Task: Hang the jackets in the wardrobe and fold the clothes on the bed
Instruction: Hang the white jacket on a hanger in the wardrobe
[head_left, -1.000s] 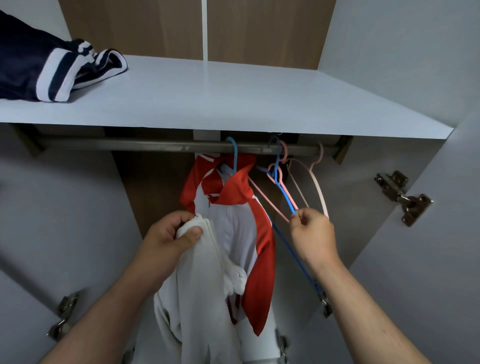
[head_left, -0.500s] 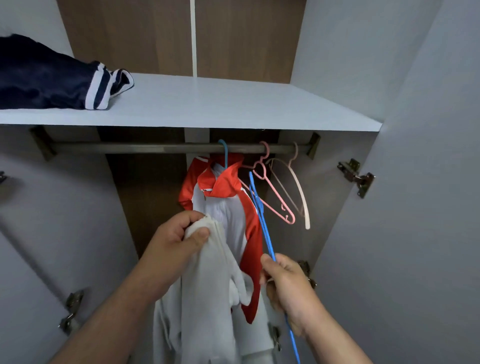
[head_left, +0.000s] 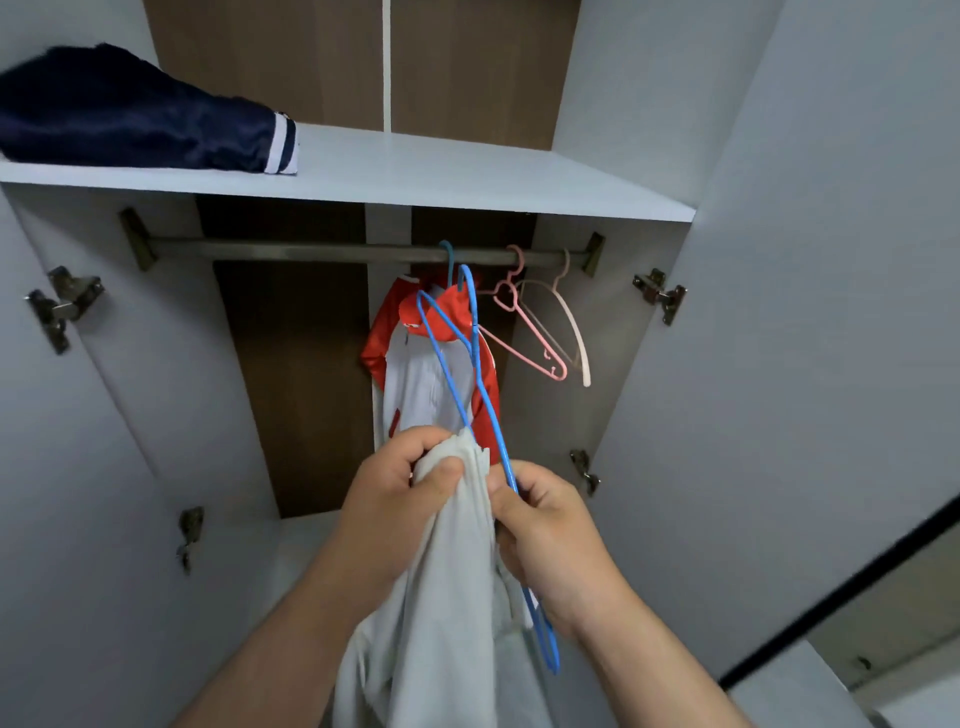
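My left hand (head_left: 400, 480) grips the bunched top of a white jacket (head_left: 441, 597) that hangs down in front of the open wardrobe. Right beside it, my right hand (head_left: 545, 530) holds a blue wire hanger (head_left: 480, 384) by its lower bar, the hook pointing up toward the rail (head_left: 311, 251). One end of the hanger touches the white fabric at my left thumb. Behind, a red and white jacket (head_left: 421, 374) hangs on the rail from a teal hanger.
A pink hanger (head_left: 524, 332) and a pale hanger (head_left: 574, 332) hang free at the rail's right end. A dark navy garment (head_left: 130, 119) lies on the shelf (head_left: 467, 171) above. Both wardrobe doors stand open, with hinges (head_left: 660, 296) on their inner sides.
My right hand took the blue hanger off the rail, brought it down and then moved it left against the white jacket. The view has tilted down and pulled back.
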